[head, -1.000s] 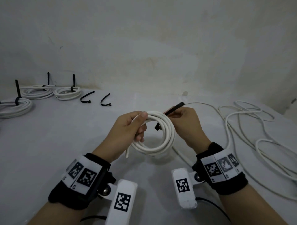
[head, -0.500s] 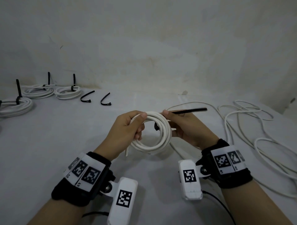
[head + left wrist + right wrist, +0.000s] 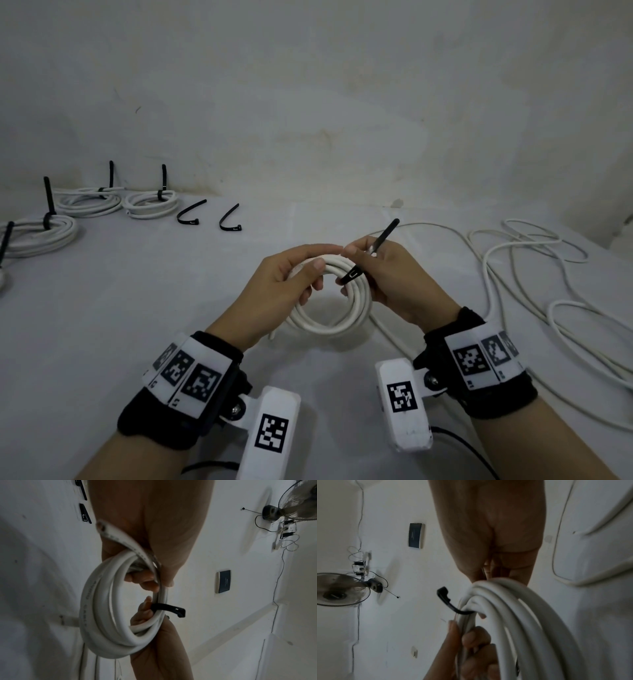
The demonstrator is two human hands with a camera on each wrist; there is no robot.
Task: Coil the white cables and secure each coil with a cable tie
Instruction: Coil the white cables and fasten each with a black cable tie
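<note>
I hold a coil of white cable upright above the table's middle. My left hand grips its upper left part, fingers curled through the ring. A black cable tie is looped around the coil's upper right strands; its head lies on the coil's front. My right hand pinches the tie's tail, which points up and right. The left wrist view shows the coil with the tie crossing it, and the right wrist view shows the coil with the tie's head sticking out.
Several tied coils lie at the far left by the wall, next to two loose black ties. Loose white cable sprawls over the table's right side. A wall stands close behind.
My right hand swung the tie's tail from level to pointing up and right, and moved closer to my left hand. The tie's head now lies on the coil's front.
</note>
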